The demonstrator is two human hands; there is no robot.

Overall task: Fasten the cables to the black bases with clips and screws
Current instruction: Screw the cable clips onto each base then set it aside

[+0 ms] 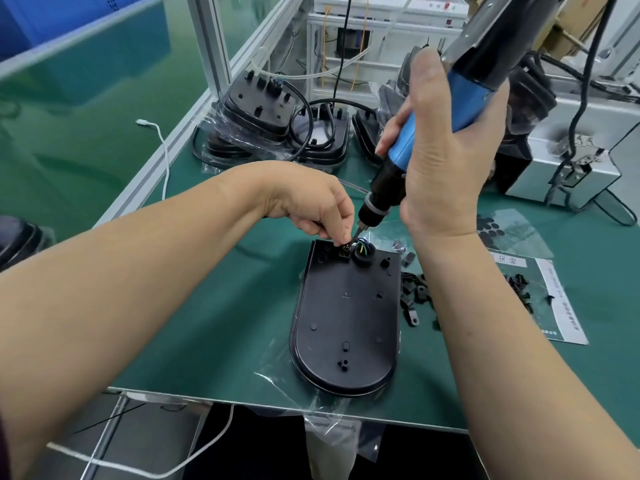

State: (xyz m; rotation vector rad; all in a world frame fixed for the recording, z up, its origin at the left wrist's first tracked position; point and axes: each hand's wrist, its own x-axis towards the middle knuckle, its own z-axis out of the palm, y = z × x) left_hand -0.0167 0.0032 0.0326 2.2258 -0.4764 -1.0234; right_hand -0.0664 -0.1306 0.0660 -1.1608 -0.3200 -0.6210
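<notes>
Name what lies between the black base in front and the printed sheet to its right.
Head view: a scatter of loose black clips lying on the green mat.

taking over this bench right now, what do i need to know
Left hand pinches the clip at the far edge of the black base, beside the wires.
Right hand grips the electric screwdriver, bit down on that clip.
Done: base laid flat, clip placed. Whether it is screwed tight: cannot tell.
Left: finish driving; spare clips lie right of the base, more bases stacked behind.
</notes>
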